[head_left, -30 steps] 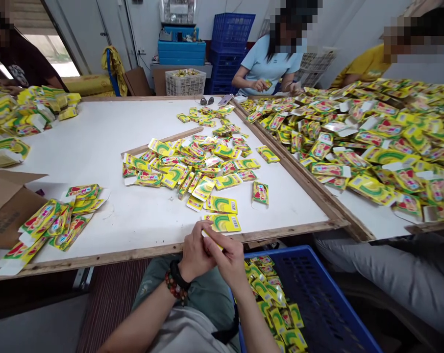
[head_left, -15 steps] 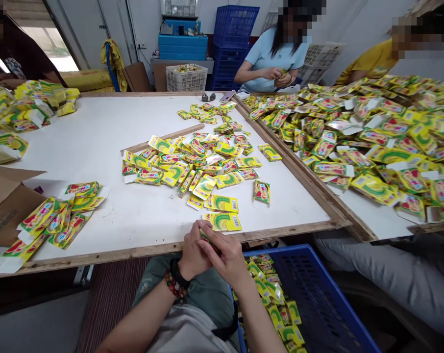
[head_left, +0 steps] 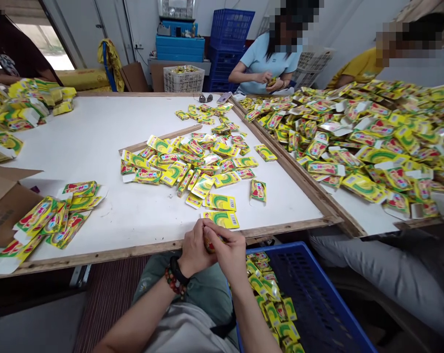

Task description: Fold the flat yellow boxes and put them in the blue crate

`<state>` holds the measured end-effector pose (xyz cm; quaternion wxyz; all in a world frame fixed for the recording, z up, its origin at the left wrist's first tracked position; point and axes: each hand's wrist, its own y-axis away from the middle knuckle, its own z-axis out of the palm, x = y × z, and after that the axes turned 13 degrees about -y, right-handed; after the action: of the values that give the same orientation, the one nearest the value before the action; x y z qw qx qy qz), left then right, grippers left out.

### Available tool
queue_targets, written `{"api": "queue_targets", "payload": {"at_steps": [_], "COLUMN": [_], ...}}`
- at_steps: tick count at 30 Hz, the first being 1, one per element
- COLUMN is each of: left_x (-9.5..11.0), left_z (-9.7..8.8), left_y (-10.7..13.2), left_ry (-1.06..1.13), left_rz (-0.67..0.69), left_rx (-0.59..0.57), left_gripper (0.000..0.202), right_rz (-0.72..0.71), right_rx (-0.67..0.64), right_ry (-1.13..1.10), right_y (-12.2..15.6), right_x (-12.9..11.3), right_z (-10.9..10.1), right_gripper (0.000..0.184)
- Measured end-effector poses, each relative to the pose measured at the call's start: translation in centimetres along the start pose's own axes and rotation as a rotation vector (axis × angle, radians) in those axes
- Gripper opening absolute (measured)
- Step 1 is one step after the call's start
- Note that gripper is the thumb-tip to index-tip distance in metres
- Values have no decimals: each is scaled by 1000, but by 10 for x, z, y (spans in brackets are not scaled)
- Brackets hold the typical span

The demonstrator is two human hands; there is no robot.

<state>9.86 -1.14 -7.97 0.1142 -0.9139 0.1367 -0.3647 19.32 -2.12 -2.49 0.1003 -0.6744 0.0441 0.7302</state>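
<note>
My left hand [head_left: 195, 249] and my right hand [head_left: 227, 249] meet at the table's front edge, both closed around one small printed carton [head_left: 209, 242]. Fingers cover most of it; a red and green patch shows between the thumbs. Just beyond my knuckles, a yellow-green carton [head_left: 222, 219] lies flat on the white table [head_left: 134, 211]. Behind it spreads a loose heap of similar cartons [head_left: 174, 172], some with white end flaps sticking out. One carton [head_left: 258, 191] lies apart to the right of the heap.
A blue crate [head_left: 317, 289] with cartons inside stands below the table edge at my right. Wooden strips [head_left: 288, 169] divide the tabletop, with a large carton pile [head_left: 376, 142] beyond. At left are a cardboard box [head_left: 9, 206] and more cartons [head_left: 41, 215]. Several people sit around.
My hands have shifted their grip on the carton; the right thumb now lies along it and more of its printed face shows. The whole view has moved slightly.
</note>
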Motion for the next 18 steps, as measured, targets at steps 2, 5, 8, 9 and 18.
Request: {"api": "queue_targets", "payload": {"at_steps": [2,5,8,9,18], "left_x": [1,3,4,5,-20], "left_z": [-2,-4,-11,-14,-28], "left_y": [-1,-2,-4,-5,-9], "left_ry": [58,121,170,188,330], "left_rz": [14,17,36,56,-340], "left_rx": [14,39,-1,-36,-74], "left_gripper": [56,52,57,64,41], "right_rz": [-11,-119,-242,-261,-152], "right_rx": [-10,-132,-233,-231,-38], "right_ry": [-32,37,187,250,987], "right_y": [-1,-2,3,7,6], "right_x": [1,2,1,0,19], "right_z": [3,5,-8,-19,-100], "right_gripper": [19,22,27,27,46]}}
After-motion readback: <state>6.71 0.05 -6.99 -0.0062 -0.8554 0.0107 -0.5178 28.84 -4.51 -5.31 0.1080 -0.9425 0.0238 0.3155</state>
